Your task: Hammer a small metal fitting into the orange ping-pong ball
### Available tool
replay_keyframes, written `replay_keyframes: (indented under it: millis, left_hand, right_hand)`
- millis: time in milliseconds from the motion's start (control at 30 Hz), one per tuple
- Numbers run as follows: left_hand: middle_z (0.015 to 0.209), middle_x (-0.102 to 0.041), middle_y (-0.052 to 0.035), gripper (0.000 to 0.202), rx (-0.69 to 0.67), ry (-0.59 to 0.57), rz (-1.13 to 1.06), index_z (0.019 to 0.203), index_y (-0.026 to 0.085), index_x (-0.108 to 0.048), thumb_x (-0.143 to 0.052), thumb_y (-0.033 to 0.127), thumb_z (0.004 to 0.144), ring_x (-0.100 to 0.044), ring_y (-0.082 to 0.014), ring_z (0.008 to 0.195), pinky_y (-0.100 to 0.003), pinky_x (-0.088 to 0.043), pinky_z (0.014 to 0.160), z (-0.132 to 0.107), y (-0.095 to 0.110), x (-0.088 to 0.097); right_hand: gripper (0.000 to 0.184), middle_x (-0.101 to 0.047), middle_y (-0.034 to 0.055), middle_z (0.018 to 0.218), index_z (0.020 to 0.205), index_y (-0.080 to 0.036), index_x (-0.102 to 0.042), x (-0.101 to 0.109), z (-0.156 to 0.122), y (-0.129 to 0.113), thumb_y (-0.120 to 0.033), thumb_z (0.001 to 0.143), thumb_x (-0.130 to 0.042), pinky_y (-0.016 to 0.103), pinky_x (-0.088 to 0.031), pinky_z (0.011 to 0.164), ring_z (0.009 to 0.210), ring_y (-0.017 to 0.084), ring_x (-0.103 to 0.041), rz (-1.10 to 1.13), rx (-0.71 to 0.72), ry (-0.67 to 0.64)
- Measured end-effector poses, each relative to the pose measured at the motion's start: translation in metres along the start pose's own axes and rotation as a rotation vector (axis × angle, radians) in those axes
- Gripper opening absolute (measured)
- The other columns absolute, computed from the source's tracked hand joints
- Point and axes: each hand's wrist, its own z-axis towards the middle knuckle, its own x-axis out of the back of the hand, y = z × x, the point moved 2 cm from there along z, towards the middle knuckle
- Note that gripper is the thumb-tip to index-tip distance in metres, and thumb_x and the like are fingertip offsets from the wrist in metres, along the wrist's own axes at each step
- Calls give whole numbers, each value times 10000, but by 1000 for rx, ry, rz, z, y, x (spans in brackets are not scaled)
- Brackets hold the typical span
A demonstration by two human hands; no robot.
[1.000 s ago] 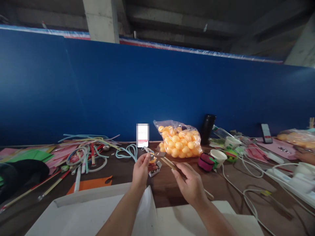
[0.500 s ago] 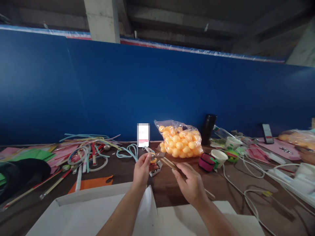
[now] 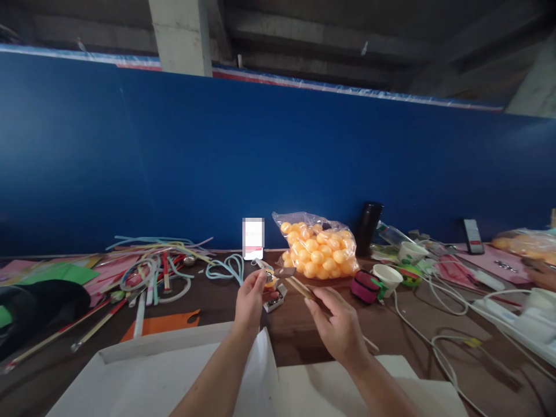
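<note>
My left hand (image 3: 248, 301) is closed, its thumb and fingers pinching a small shiny silver ball (image 3: 269, 276). A rounded orange-yellow thing (image 3: 271, 283) shows right beside that ball, and I cannot tell if the two are joined. My right hand (image 3: 333, 322) is wrapped round pale wooden sticks (image 3: 299, 287) that point up and left. At their far end a flat brown piece (image 3: 287, 271) reaches towards the silver ball; whether they touch is unclear. A small white box (image 3: 275, 299) with dark shiny bits in it stands just behind my left fingers.
A clear bag of orange balls (image 3: 319, 249) leans near the blue partition (image 3: 278, 145). White card (image 3: 174, 370) lies under my forearms. Tubing (image 3: 152, 278) and coloured paper lie left. To the right are a pink-and-black pouch (image 3: 365, 287), a paper cup (image 3: 387, 279), a black bottle (image 3: 369, 227) and cables.
The flat brown piece at the stick end has shifted very slightly to the right. Both hands keep almost the same place and hold.
</note>
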Motion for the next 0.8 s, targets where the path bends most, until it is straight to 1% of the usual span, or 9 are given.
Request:
replay_keyframes:
  millis: [267, 533, 633, 800]
  left_hand:
    - [759, -646, -34, 390, 37, -32, -111, 912, 131, -664, -720, 460, 710, -601, -108, 642, -245, -545, 610, 1, -3, 1]
    - [787, -653, -44, 400, 50, -76, -75, 975, 128, -656, -775, 367, 677, -621, -114, 670, -224, -540, 614, 2, -1, -1]
    - [794, -656, -47, 403, 42, -86, -74, 984, 128, -658, -772, 369, 682, -623, -117, 677, -225, -540, 616, 2, -2, -1]
    - [841, -672, -67, 447, 45, -81, -57, 1035, 127, -658, -770, 380, 683, -629, -125, 687, -236, -543, 627, 2, -4, 0]
  right_hand:
    - [198, -676, 61, 986, 1062, -231, -638, 1, 2, -1, -227, 882, -555, 316, -516, 830, 914, 212, -643, -11, -3, 14]
    - [198, -673, 71, 982, 1062, -220, -638, 2, 2, -3, -209, 883, -552, 318, -521, 827, 917, 211, -641, 20, 27, 34]
    - [214, -673, 70, 990, 1079, -221, -634, 2, 2, -2, -205, 882, -552, 319, -523, 833, 920, 209, -643, -5, 42, 34]
    - [232, -672, 68, 1002, 1101, -222, -629, -1, 1, 0, -200, 887, -542, 327, -518, 857, 937, 208, -639, -42, 51, -12]
